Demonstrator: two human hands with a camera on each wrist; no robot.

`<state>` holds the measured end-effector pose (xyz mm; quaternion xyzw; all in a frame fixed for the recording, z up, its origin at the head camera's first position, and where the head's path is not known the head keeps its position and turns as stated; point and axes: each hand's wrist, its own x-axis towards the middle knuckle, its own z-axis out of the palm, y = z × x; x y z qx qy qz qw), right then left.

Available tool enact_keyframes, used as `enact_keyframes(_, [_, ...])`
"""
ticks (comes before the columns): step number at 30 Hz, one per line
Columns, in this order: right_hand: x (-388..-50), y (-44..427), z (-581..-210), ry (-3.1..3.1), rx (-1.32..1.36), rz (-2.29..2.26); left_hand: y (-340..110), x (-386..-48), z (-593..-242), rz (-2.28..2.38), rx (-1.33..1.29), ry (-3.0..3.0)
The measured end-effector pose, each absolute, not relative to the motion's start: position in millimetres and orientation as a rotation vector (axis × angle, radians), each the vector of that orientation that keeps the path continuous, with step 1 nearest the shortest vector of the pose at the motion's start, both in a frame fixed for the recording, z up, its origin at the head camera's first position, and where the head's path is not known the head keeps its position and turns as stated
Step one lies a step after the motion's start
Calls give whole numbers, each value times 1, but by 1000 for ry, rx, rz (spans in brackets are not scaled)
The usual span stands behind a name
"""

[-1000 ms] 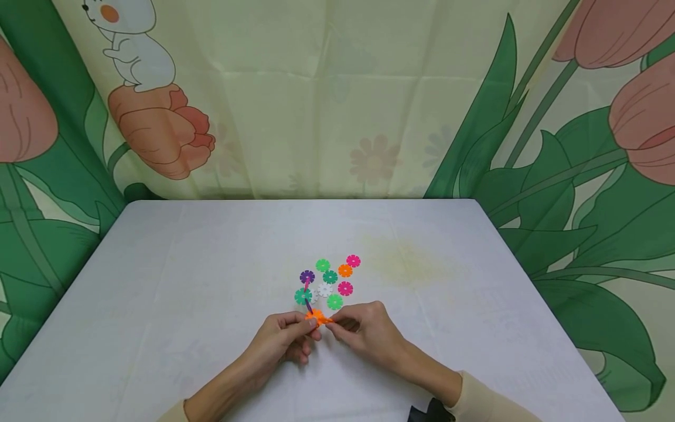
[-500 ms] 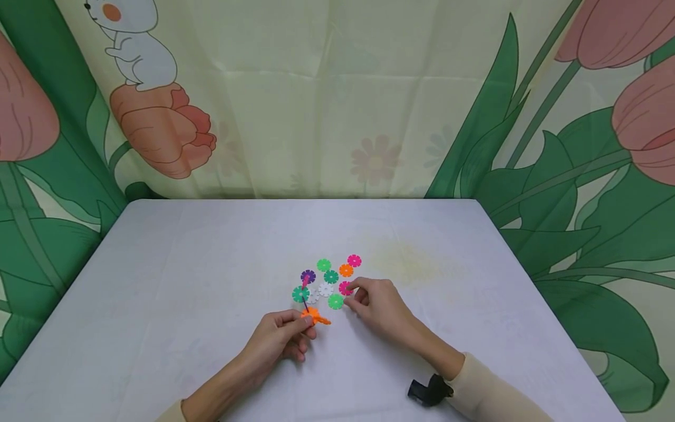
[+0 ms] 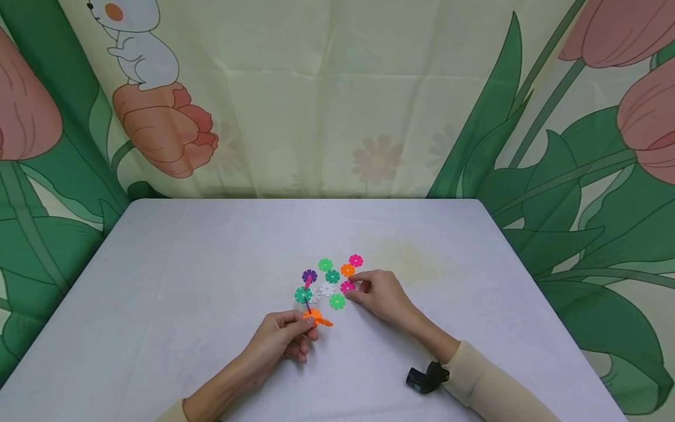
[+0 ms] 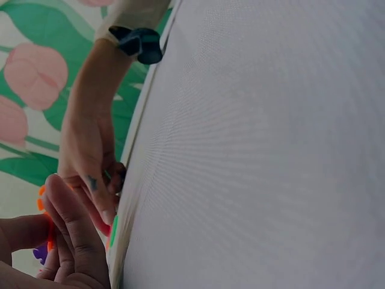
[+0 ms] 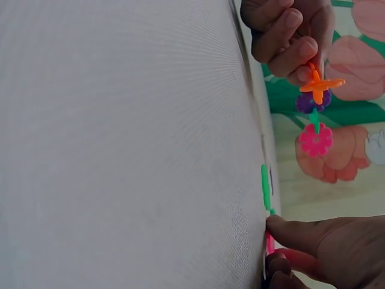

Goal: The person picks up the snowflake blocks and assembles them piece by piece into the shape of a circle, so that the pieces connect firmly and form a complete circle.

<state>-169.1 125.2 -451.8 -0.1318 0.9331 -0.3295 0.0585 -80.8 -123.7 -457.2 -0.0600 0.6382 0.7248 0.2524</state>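
Note:
My left hand (image 3: 287,334) pinches an orange notched flower disc (image 3: 312,314) between thumb and fingers, above the table. A second orange disc (image 3: 327,323) is slotted to it and sticks out rightward. Joined beyond are a purple disc (image 5: 308,102), a teal disc (image 3: 303,295) and a pink disc (image 5: 316,139), forming a short chain. On the table, my right hand (image 3: 385,298) has thumb and index finger at opposite edges of a loose pink disc (image 3: 347,287), pinching it. In the right wrist view, the fingers partly hide that pink disc.
Several loose discs lie flat around the right fingertips: light green (image 3: 337,302), white (image 3: 327,289), orange (image 3: 347,270), teal (image 3: 332,276), another pink one (image 3: 355,261) and purple (image 3: 309,275). A white cloth covers the table (image 3: 211,264). A black wrist camera (image 3: 427,378) sits at the right cuff.
My right hand has left the orange discs, moved up and right, and closed its fingertips on the loose pink disc. My left hand keeps holding the chain, almost still.

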Motion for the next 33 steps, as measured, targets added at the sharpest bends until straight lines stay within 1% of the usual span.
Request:
enact_keyframes(5, [-169,125,-451,2819,-376,-1043,-123,-82,-457,1972,-172,1737])
enact_keyframes(17, [-170,130,-446,2739,-215,-1115,-124,-81,-457,1975,-172,1741])
enact_keyframes(25, [-170,138,-442,2639,-210,-1107,-123,-81,-457,1973,-181,1741])
enact_keyframes(33, [-160,144,-441,2404,-260,-1280,-122,-82,-457,1976,-180,1740])
